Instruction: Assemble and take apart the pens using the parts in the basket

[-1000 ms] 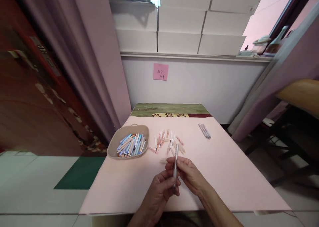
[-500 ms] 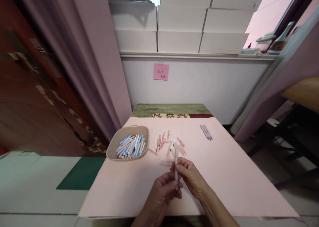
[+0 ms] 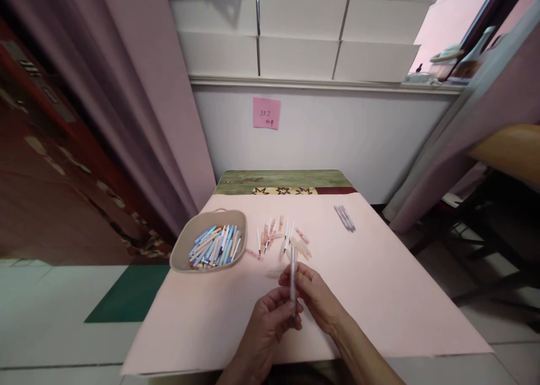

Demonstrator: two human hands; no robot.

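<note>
Near the table's front edge, a slim pale pen [image 3: 292, 272] stands almost upright between both hands. My left hand [image 3: 270, 323] is closed round its lower end, thumb along the barrel. Higher up, my right hand [image 3: 310, 292] pinches the same pen from the right side. Just beyond the hands lie loose pen parts [image 3: 270, 236]: pinkish barrels, caps and thin white refills [image 3: 288, 237] with dark tips. Farther right, several assembled pens [image 3: 345, 218] lie side by side.
A beige basket [image 3: 179, 254] filled with blue, white and tan pens stands on the left of the pink-covered table [image 3: 379, 300]. White boxes [image 3: 299, 56] are stacked on the ledge behind. A pink note [image 3: 266, 113] is stuck to the wall.
The camera view has shifted a little, so the scene sits slightly higher and farther left. Both hands keep hold of the pen, with little change in their grip.
</note>
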